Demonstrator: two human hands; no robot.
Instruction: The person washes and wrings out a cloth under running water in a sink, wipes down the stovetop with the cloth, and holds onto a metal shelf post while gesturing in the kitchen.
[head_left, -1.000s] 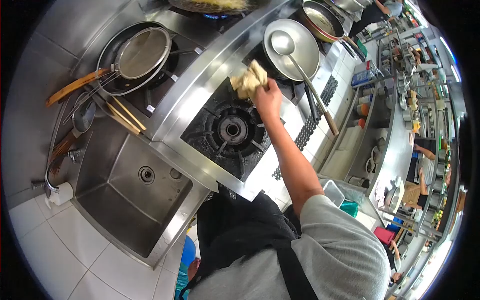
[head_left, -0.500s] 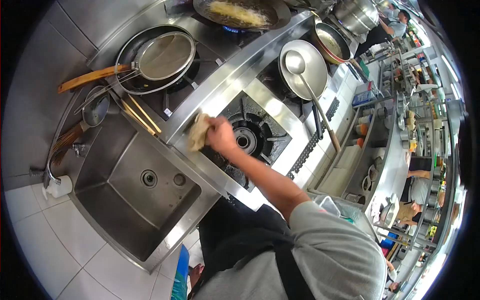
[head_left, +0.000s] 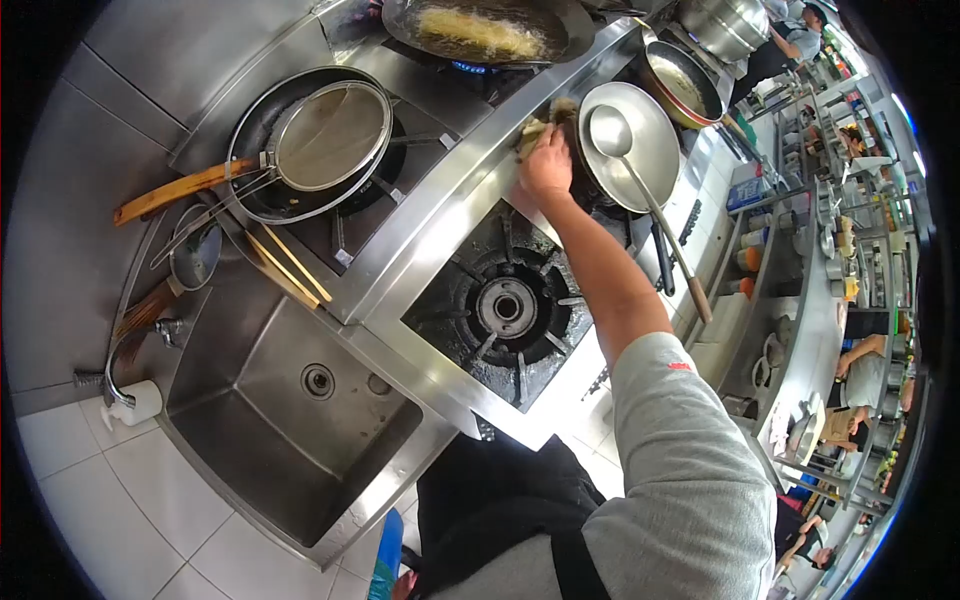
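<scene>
Right hand [head_left: 547, 165] bent over a cloth [head_left: 531, 133] at the stove's steel ledge [head_left: 462, 182]

In the head view, I see the arm stretched past the front burner [head_left: 507, 308], the fingers drawn together over the cloth. The cloth lies beneath and just beyond the fingertips, its pale folds showing at their left; how tightly it's gripped, I can't tell. Just right of the hand, a silvery pan [head_left: 655, 165] carries a ladle [head_left: 610, 130]. Over on the left, a round strainer [head_left: 333, 135] rests on a dark pan [head_left: 252, 125], with the sink [head_left: 260, 420] below. Up top, something golden [head_left: 480, 32] sits in a wok [head_left: 572, 38] above a blue flame [head_left: 468, 68]. The left hand is out of sight, so I can't tell its state.
</scene>
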